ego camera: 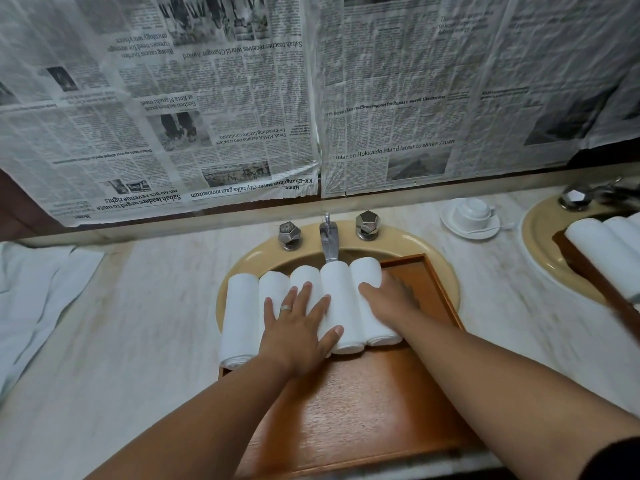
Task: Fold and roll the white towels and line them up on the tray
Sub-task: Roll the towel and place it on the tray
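Five white rolls (341,292) lie side by side on the wooden tray (346,393) set over the sink (440,268). Each has its long axis running near to far, and the row fills the tray's left part, leaving bare wood on the right. The person's left hand (298,327) rests flat on the middle rolls, fingers straight and spread apart, gripping nothing. The right hand (391,299) lies along the right flank of the fifth roll (369,275), thumb on its top, fingers seemingly straight and close together, though blur hides their tips. That roll sits directly left of the right palm, so any squaring-up push would likely run leftward against the braced row. Loose towels (41,299) lie on the counter far left, suggesting more to fold.
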